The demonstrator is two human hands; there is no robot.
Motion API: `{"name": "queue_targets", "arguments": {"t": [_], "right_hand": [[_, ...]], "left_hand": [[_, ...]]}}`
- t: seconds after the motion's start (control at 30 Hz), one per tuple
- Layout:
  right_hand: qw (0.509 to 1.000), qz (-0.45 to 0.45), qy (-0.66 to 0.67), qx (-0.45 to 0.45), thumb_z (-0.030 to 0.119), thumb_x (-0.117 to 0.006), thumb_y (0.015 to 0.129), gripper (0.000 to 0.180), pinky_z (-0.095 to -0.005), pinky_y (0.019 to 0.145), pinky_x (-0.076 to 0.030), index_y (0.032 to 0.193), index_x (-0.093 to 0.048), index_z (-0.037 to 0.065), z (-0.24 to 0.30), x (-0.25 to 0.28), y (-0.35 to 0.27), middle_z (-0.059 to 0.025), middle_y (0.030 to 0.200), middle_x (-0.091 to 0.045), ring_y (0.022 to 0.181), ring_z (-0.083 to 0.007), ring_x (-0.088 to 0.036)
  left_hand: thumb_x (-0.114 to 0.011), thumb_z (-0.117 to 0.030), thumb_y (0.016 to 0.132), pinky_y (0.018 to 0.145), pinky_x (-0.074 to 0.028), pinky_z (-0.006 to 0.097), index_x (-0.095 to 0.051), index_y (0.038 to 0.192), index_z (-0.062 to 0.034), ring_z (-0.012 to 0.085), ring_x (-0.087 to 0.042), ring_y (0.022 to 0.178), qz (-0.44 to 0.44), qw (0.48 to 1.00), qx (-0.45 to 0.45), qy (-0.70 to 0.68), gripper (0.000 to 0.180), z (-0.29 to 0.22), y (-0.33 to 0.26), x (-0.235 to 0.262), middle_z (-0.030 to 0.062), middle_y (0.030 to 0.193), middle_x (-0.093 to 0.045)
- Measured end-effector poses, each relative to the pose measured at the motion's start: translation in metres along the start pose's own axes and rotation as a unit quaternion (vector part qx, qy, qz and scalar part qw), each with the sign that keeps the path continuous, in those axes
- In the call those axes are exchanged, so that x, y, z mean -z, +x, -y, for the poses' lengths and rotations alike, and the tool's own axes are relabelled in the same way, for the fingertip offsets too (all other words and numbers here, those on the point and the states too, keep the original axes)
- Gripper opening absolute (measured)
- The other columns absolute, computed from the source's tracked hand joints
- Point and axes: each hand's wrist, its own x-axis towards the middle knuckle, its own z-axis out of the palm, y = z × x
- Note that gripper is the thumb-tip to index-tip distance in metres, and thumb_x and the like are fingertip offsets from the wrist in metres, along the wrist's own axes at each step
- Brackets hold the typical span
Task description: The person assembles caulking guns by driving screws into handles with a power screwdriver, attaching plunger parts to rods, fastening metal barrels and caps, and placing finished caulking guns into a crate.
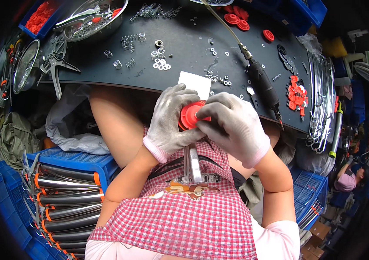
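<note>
Apron (180,216), red-and-white check, across the lap; lower part cut off by the frame.

Crate (71,157), blue plastic, at the person's left; curved dark strips (69,200) with orange ends, stacked, count unclear.

Flanged disc (188,116), red, one – held over the lap, just off the workbench (110,71)'s near edge. Metal bar (196,167) below it; the join is hidden by the gloves.

Left hand (170,117), gloved: curled round the disc's left side, gripping it. Right hand (234,123), gloved: thumb and fingers drawn nearly together at the disc's face – whether they pinch it or a small part, cannot tell.

White card (195,84), at the bench's near edge, lower part behind the hands.

Pneumatic screwdriver (263,82), black, lying toward the near right corner; hose runs off the top.

Red clips (297,96) and bent metal rods (321,91), along the right edge; rods overlap, uncountable.

Washers (162,65), mid-bench; coil springs (128,43) beyond.

Steel bowl (68,34), far left corner, contents jumbled.

Red discs (237,21), far edge.
</note>
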Motion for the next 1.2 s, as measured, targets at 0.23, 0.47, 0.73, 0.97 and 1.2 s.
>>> {"name": "queue_targets", "arguments": {"t": [0.23, 0.47, 0.73, 0.97, 1.2], "right_hand": [[0.995, 0.007, 0.090, 0.043, 0.011, -0.065, 0.071, 0.016, -0.0362, 0.069, -0.047, 0.086, -0.061, 0.007, -0.017, -0.005, 0.007, -0.0086, 0.084, -0.057, 0.075, -0.0281, -0.058], [0.982, 0.009, -0.041, 0.184, 0.014, -0.065, 0.070, 0.015, -0.0358, 0.066, -0.046, 0.085, -0.061, 0.011, -0.024, -0.005, 0.010, -0.0027, 0.080, -0.057, 0.071, -0.0221, -0.058], [0.998, -0.052, -0.039, 0.015, 0.024, -0.073, 0.068, 0.034, -0.0408, 0.088, -0.042, 0.093, -0.060, 0.006, -0.021, -0.004, 0.000, -0.0123, 0.113, -0.056, 0.104, -0.0322, -0.052], [0.956, -0.074, 0.195, -0.207, 0.015, -0.059, 0.077, 0.043, -0.0355, 0.078, -0.046, 0.117, -0.053, 0.000, -0.018, 0.000, -0.022, -0.0188, 0.090, -0.061, 0.084, -0.0308, -0.061], [0.954, -0.039, 0.192, -0.225, 0.011, -0.060, 0.075, 0.051, -0.0384, 0.089, -0.041, 0.124, -0.047, 0.001, -0.006, 0.005, -0.021, -0.0202, 0.102, -0.057, 0.099, -0.0333, -0.055]], "left_hand": [[-0.077, -0.027, 0.059, 0.103, -0.031, 0.043, -0.054, 0.110, -0.0065, 0.0341, -0.044, 0.118, 0.019, 0.999, 0.014, -0.033, 0.060, 0.000, 0.003, 0.002, 0.0110, 0.113, -0.056], [-0.079, -0.029, 0.056, 0.098, -0.034, 0.045, -0.052, 0.111, -0.0070, 0.0362, -0.047, 0.112, 0.007, 1.000, 0.003, -0.004, 0.065, 0.004, 0.001, -0.001, 0.0131, 0.109, -0.056], [-0.083, -0.030, 0.048, 0.090, -0.038, 0.047, -0.017, 0.139, -0.0077, 0.0361, -0.053, 0.098, -0.023, 0.998, -0.031, 0.046, 0.115, 0.003, -0.002, -0.011, 0.0159, 0.102, -0.059], [-0.086, -0.038, 0.050, 0.095, -0.038, 0.045, 0.000, 0.145, -0.0129, 0.0340, -0.052, 0.107, -0.055, 0.998, 0.005, 0.008, 0.131, 0.012, -0.011, -0.019, 0.0156, 0.107, -0.059], [-0.086, -0.042, 0.050, 0.096, -0.038, 0.046, 0.003, 0.145, -0.0109, 0.0335, -0.052, 0.109, -0.072, 0.997, 0.004, 0.018, 0.134, 0.017, -0.010, -0.023, 0.0146, 0.106, -0.060]]}}
